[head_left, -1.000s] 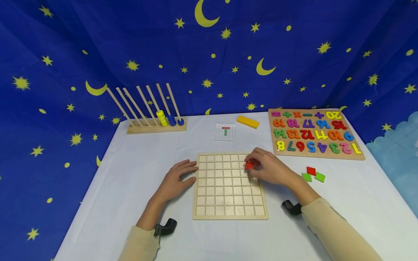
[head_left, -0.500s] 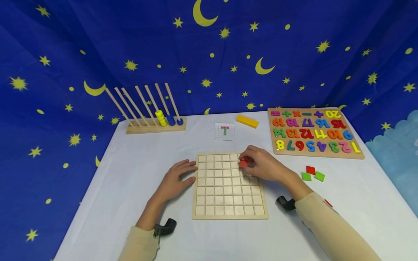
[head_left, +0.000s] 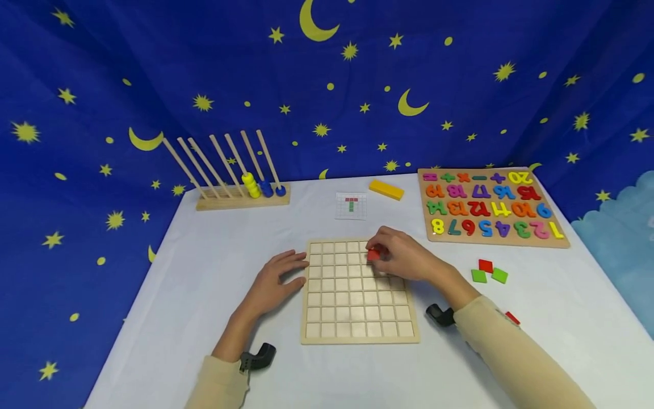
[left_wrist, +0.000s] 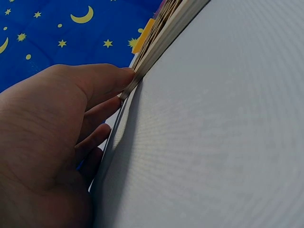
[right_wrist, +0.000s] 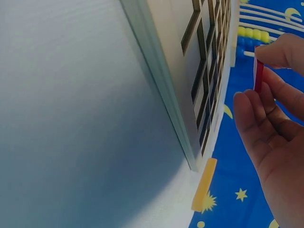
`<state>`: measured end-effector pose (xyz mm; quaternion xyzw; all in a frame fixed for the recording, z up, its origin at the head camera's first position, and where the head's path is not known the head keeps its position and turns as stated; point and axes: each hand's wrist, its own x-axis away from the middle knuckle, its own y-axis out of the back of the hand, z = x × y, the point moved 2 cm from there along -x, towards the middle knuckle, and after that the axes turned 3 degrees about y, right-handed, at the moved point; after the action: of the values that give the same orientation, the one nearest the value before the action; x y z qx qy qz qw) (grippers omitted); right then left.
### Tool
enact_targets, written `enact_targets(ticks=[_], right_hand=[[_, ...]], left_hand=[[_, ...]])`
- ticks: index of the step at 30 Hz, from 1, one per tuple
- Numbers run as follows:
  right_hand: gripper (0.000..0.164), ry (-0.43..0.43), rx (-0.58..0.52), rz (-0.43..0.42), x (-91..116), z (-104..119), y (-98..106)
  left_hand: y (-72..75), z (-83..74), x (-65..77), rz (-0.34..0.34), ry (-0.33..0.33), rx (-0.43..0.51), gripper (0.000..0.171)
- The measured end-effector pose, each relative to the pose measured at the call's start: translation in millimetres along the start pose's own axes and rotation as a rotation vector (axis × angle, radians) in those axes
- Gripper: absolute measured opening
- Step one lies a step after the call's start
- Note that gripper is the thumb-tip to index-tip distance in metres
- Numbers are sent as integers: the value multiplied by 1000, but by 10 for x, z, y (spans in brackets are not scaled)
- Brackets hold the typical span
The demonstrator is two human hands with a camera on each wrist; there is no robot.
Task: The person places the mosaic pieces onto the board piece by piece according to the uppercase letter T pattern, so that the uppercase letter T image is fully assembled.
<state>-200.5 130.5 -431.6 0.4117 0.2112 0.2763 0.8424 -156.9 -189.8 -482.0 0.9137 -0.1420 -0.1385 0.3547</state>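
Note:
A wooden grid board (head_left: 343, 313) with square recesses lies in the middle of the table. Between thumb and fingers my right hand (head_left: 403, 257) pinches a red square tile (head_left: 373, 255) over the board's upper right part. In the right wrist view that tile (right_wrist: 259, 76) shows edge-on, apart from the board's surface. My left hand (head_left: 271, 285) has its fingers extended, fingertips right at the board's left edge. The left wrist view shows the thumb (left_wrist: 111, 78) against the board's side. Right of the board lie a loose red tile (head_left: 485, 266) and two green tiles (head_left: 478, 276).
Behind the board lies a small pattern card (head_left: 351, 206) with a red and green T. A yellow block (head_left: 386, 190) is beside it. A peg abacus (head_left: 240, 199) stands back left, a number puzzle board (head_left: 493, 208) back right. Another red tile (head_left: 512, 318) peeks out by the right sleeve.
My right hand has moved left across the board with the red tile. A red tile by the right sleeve has come into sight. The left hand has stayed at the board's edge.

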Motion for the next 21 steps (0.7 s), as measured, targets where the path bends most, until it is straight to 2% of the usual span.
enact_targets(ticks=[14, 21], right_hand=[[29, 11, 7, 20, -81, 44, -71], [27, 22, 9, 26, -129, 110, -68]], left_hand=[[12, 42, 21, 1, -26, -10, 38], [13, 29, 20, 3, -15, -10, 38]])
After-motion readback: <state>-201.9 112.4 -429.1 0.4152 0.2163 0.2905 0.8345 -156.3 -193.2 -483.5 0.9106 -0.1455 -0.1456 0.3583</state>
